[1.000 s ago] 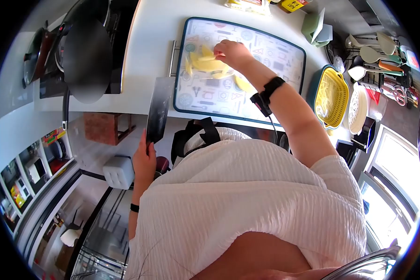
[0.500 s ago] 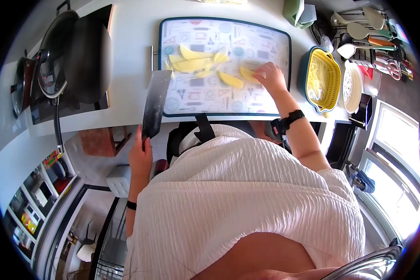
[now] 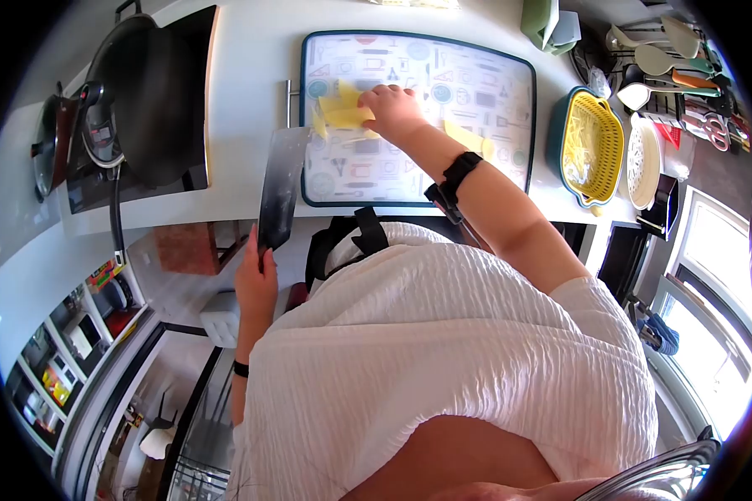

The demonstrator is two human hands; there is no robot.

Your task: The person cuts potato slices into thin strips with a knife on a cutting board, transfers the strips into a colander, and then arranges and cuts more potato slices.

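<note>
My left hand (image 3: 255,280) is closed round the handle of a kitchen cleaver (image 3: 282,179). The broad dark blade points away from me, its far end by the near left part of a patterned cutting board (image 3: 443,179). On the board's left side lies a pile of pale yellow potato slices (image 3: 336,108). My right hand (image 3: 393,113) reaches across the board, with fingers and thumb curled on the right end of that pile, partly hiding it. A few more potato slices (image 3: 470,140) lie behind my right forearm, near the board's middle right.
Right of the board stands a yellow colander (image 3: 612,146) in a dark green basin, holding pale shreds. A white basket (image 3: 643,167) is beside it. On the left, a black wok (image 3: 142,100) sits on the cooktop (image 3: 194,154). Utensils (image 3: 664,63) hang in a rack at the far right.
My right hand has moved left from the slices on the board's right side to the pile on the left. The cleaver stays in my left hand; the view has shifted slightly.
</note>
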